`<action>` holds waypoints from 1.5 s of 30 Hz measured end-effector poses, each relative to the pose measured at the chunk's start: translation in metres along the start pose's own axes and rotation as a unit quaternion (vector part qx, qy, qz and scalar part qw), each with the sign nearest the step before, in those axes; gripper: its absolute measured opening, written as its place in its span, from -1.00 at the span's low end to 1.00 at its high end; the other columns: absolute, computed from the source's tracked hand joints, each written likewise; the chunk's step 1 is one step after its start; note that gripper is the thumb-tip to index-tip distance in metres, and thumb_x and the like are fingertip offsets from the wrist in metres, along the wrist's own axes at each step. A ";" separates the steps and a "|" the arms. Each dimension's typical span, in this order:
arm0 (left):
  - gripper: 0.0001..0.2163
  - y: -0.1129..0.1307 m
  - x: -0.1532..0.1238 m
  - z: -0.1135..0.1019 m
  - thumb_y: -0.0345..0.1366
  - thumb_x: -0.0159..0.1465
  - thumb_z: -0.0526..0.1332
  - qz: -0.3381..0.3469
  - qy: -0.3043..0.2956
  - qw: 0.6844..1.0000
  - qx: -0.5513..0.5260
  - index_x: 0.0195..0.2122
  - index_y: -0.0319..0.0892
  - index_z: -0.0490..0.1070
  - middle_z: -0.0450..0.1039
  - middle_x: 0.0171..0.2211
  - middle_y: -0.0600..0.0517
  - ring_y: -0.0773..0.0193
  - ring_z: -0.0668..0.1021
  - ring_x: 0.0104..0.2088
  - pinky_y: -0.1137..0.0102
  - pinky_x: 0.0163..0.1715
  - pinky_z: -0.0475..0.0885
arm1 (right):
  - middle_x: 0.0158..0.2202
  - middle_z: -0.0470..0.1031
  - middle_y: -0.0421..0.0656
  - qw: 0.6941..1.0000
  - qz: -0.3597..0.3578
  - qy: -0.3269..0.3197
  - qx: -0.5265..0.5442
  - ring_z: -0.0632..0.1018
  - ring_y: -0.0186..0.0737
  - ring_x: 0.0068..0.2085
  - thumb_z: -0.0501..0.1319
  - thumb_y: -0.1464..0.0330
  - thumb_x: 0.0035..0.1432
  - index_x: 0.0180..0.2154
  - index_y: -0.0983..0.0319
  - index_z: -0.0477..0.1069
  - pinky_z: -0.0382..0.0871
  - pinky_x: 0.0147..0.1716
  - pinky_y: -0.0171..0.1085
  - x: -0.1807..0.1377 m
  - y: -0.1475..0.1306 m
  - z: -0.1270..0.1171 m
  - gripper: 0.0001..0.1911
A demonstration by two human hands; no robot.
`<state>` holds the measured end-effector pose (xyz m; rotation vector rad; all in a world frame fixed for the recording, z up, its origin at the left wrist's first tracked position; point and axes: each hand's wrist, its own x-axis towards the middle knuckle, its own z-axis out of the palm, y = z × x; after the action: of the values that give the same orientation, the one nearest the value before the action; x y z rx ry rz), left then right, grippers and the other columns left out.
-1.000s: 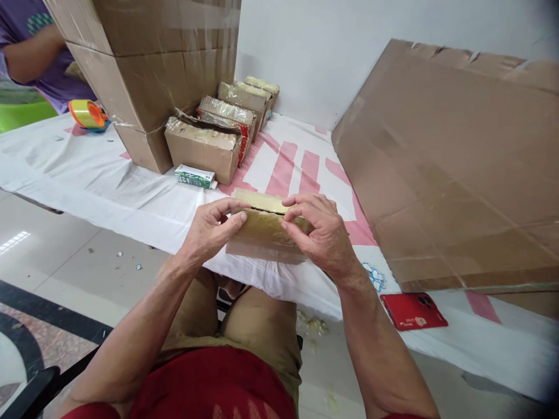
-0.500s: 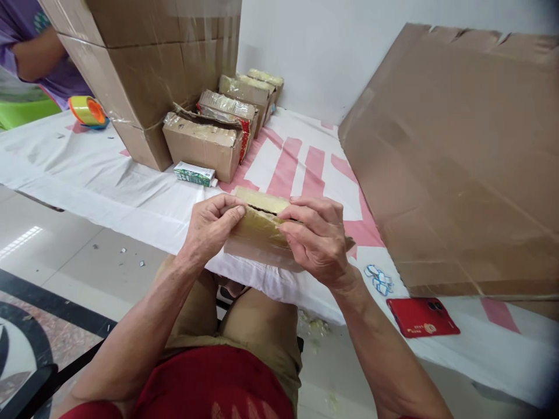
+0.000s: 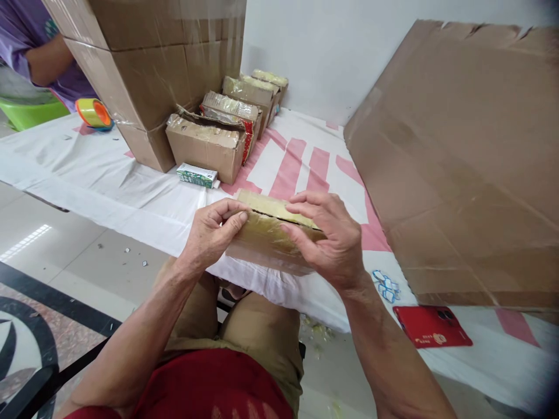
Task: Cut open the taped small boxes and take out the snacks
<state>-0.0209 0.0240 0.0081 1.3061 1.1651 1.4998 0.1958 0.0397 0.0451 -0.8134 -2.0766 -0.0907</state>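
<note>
At the near edge of the white cloth-covered table [image 3: 109, 180], one small taped box [image 3: 266, 241] sits half over the rim, held between two hands. The left hand [image 3: 213, 230] is closed on the box's left end, thumb and bent fingers pinched at the top corner. The right hand [image 3: 332, 241] curls over the right end, fingers spread across the top flap and front face, pressing on it. One dark slit shows along the top, where the flap is not quite flat. Behind the box, four similar taped parcels [image 3: 205, 145] stand in one row running back toward the wall, the second with a red side. One green and white carton [image 3: 196, 175] lies just in front of the nearest parcel. Two large stacked cartons [image 3: 152, 70] rise to the left of the row, touching it. One big flattened cardboard sheet [image 3: 471, 163] leans at the right, and one red phone [image 3: 432, 326] lies flat below it, near the table edge. One yellow and orange tape roll [image 3: 93, 112] rests far left, beside another person's purple sleeve [image 3: 21, 29].
</note>
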 end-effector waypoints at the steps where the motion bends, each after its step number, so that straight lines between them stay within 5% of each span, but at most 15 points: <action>1: -0.81 0.000 -0.001 0.000 -0.15 0.15 0.44 0.001 0.001 1.000 -0.001 -0.34 -0.17 0.64 0.60 -0.42 0.01 0.27 0.51 -0.41 0.42 -0.41 0.37 | -0.06 0.64 -0.09 1.000 -0.015 -0.016 -0.015 0.62 -0.03 -0.04 0.34 0.37 0.29 -0.10 0.13 0.55 0.46 -0.02 -0.04 0.001 -0.001 0.002 -0.86; 6: -0.83 -0.004 -0.002 0.000 -0.18 0.18 0.41 -0.003 0.000 1.000 -0.006 -0.32 -0.18 0.65 0.60 -0.43 0.02 0.30 0.50 -0.43 0.44 -0.41 0.36 | -0.20 0.66 -0.16 0.994 -0.057 -0.042 -0.083 0.61 -0.13 -0.15 0.30 0.45 0.32 -0.25 0.16 0.54 0.36 -0.08 -0.10 0.004 -0.006 0.013 -0.91; 18: -0.83 -0.003 -0.003 0.002 -0.20 0.15 0.38 -0.023 0.010 1.000 -0.016 -0.34 -0.20 0.66 0.56 -0.49 0.04 0.32 0.47 -0.47 0.46 -0.48 0.33 | -0.19 0.66 -0.12 0.969 -0.157 0.060 -0.181 0.62 -0.18 -0.14 0.29 0.57 0.27 -0.27 0.20 0.49 0.37 -0.05 -0.09 -0.005 -0.011 0.026 -0.84; 33: -0.82 0.001 -0.001 0.006 -0.19 0.09 0.40 -0.058 0.033 0.997 -0.034 -0.39 -0.21 0.64 0.54 -0.53 0.05 0.36 0.43 -0.52 0.48 -0.52 0.30 | -0.13 0.60 -0.13 0.969 -0.219 0.019 -0.113 0.57 -0.15 -0.05 0.25 0.58 0.28 -0.19 0.17 0.45 0.36 0.07 -0.06 -0.008 0.001 0.025 -0.81; 41: -0.82 0.000 0.003 0.004 -0.19 0.11 0.41 -0.056 0.018 0.998 -0.028 -0.38 -0.21 0.63 0.52 -0.52 0.05 0.36 0.42 -0.51 0.47 -0.51 0.29 | -0.14 0.60 -0.07 0.991 -0.120 -0.006 -0.054 0.60 -0.09 -0.06 0.27 0.43 0.35 -0.15 0.20 0.46 0.38 0.04 -0.04 -0.009 0.001 0.021 -0.95; 45: -0.81 -0.002 0.002 0.005 -0.18 0.12 0.40 -0.058 0.015 0.998 -0.031 -0.36 -0.20 0.62 0.53 -0.51 0.05 0.36 0.43 -0.51 0.47 -0.50 0.29 | -0.10 0.63 -0.05 0.994 -0.092 0.012 -0.050 0.62 -0.08 -0.06 0.34 0.34 0.32 -0.05 0.21 0.49 0.43 -0.03 -0.10 -0.009 0.000 0.021 -0.82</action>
<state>-0.0166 0.0275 0.0065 1.1587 1.1829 1.4633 0.1845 0.0427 0.0255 -0.6742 -2.1337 -0.3055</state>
